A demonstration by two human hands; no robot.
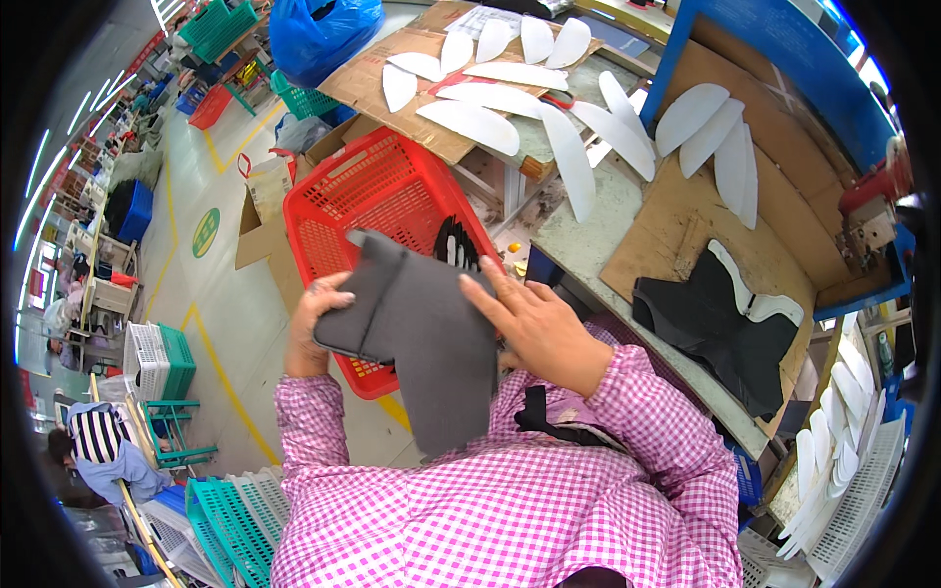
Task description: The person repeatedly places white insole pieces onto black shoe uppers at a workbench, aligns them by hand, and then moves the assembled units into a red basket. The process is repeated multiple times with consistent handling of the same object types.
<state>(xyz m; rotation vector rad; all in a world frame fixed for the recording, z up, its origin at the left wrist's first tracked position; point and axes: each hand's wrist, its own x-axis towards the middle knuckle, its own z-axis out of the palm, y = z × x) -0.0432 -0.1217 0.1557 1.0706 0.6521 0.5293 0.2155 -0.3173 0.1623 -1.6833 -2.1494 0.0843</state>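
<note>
In front of my chest I hold a dark grey, flat boot-upper-shaped piece (431, 323) with a raised seam across its left part. My left hand (319, 318) is closed on its left edge, thumb on top. At its upper right edge, my right hand (544, 328) has its fingers laid over the face and a thumb partly hidden at the edge, gripping it. Below the piece is a red plastic basket (338, 181), with several dark pieces (453, 243) inside. To the right, a black piece with white curved strips (720, 323) lies on a cardboard sheet.
White curved pieces (490, 96) are spread on cardboard at the bench's back, some overhanging its edge. A blue-framed machine (784, 54) stands at the right. A blue bag (319, 39) sits at the back left. Stacked crates (221, 519) stand lower left, beside a marked floor.
</note>
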